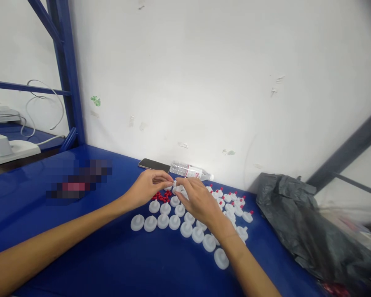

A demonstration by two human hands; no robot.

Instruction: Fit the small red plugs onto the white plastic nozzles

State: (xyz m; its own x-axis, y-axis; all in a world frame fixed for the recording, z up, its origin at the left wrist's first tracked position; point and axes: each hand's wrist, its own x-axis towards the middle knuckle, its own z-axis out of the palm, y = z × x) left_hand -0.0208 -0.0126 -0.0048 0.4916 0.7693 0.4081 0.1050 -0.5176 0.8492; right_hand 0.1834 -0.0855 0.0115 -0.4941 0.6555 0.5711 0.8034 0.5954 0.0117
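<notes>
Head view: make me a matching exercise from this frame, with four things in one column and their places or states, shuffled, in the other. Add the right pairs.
Things
1. Plastic bag
2. Bottle
3. Loose red pieces
4. Round white pieces

Places or states
A. Lying on its side near the wall
B. Gathered in a small pile just below the fingers of the left hand in the picture
C. Dark and crumpled, at the right side of the table
D. Set out in rows, stems up

Right pairs: 1-C, 2-A, 3-B, 4-D
</notes>
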